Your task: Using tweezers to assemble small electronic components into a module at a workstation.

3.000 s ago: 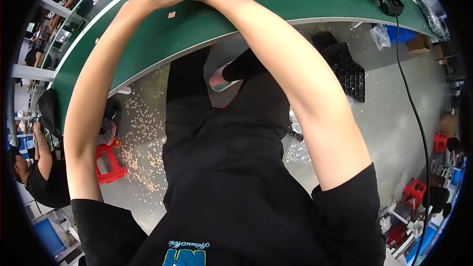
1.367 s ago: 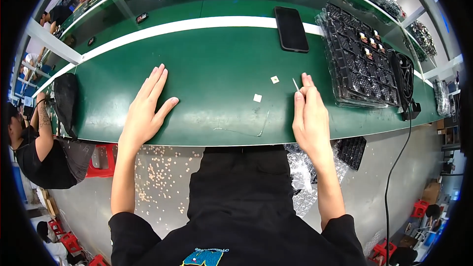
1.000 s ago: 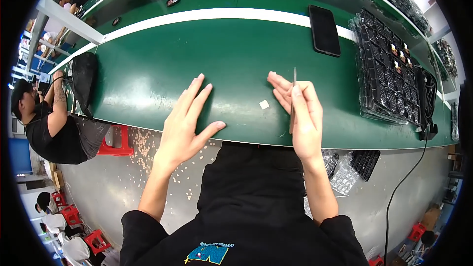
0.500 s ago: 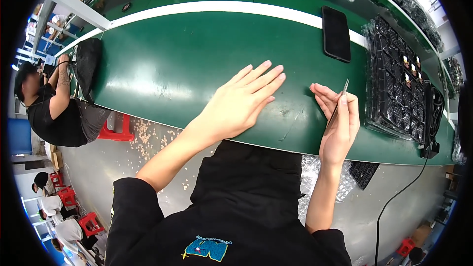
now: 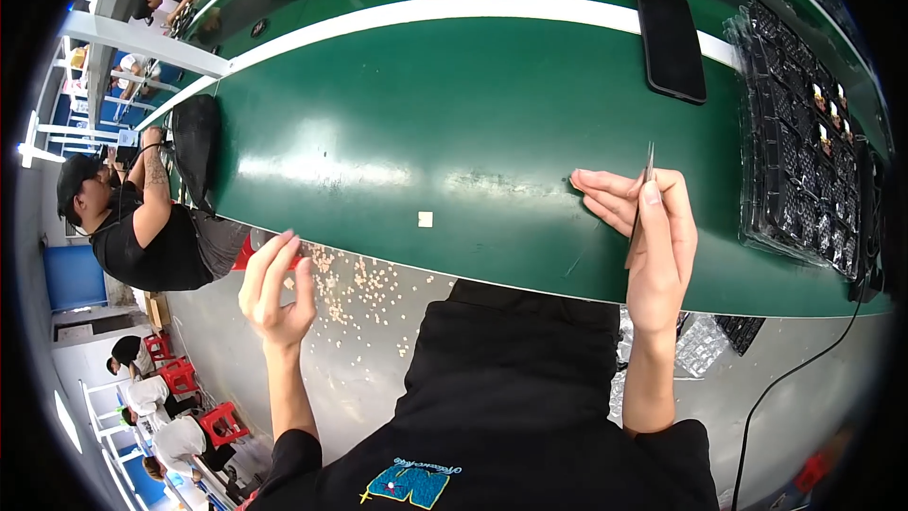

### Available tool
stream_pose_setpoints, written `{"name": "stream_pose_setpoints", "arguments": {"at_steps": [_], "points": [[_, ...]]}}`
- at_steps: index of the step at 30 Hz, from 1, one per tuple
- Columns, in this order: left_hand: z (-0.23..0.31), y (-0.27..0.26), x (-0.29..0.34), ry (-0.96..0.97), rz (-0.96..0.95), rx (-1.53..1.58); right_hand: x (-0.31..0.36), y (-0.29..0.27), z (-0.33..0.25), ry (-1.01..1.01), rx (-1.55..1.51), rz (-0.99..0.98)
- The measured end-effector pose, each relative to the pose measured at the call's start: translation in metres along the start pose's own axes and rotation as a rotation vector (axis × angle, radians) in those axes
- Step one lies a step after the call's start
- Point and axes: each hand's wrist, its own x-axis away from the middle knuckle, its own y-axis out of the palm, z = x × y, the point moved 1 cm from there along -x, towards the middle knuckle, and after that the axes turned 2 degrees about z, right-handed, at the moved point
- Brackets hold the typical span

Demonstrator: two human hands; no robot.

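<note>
My right hand is over the green worktable, closed around a pair of slim metal tweezers. Their points face away from me, and nothing shows between them. The other fingers of that hand reach to the left. Beyond the table's near edge, at the left, hovers my left hand, its fingers bent and apart with nothing in them. Between the two hands a small cream square piece lies on the table near the front edge.
A black phone lies at the back right. Right of it is a stack of black compartment trays holding a few small parts. At the left end sits a black bag, with a co-worker beside it. Several pale bits litter the floor.
My left hand has lifted from the table and swung left past the front edge. The small cream square now shows on the table. My right hand keeps the tweezers, their tips turned slightly left.
</note>
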Motion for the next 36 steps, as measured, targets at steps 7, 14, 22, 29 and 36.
{"name": "stream_pose_setpoints", "arguments": {"at_steps": [7,14,22,29,36], "points": [[0.121,0.088,-0.056,0.049,-0.143,0.719,0.001,0.017,-0.001,0.124,-0.177,0.018],[0.139,0.121,-0.088,-0.139,-0.157,0.933,0.006,0.013,0.004,0.134,-0.267,-0.118],[0.118,0.110,-0.076,-0.077,-0.020,0.706,0.006,0.012,0.006,0.122,-0.154,-0.158],[0.076,0.083,-0.045,0.004,-0.117,0.399,0.005,0.028,0.004,0.145,-0.089,-0.172],[0.133,0.098,-0.061,0.284,-0.449,0.377,0.006,0.018,0.012,0.065,-0.186,-0.087]]}}
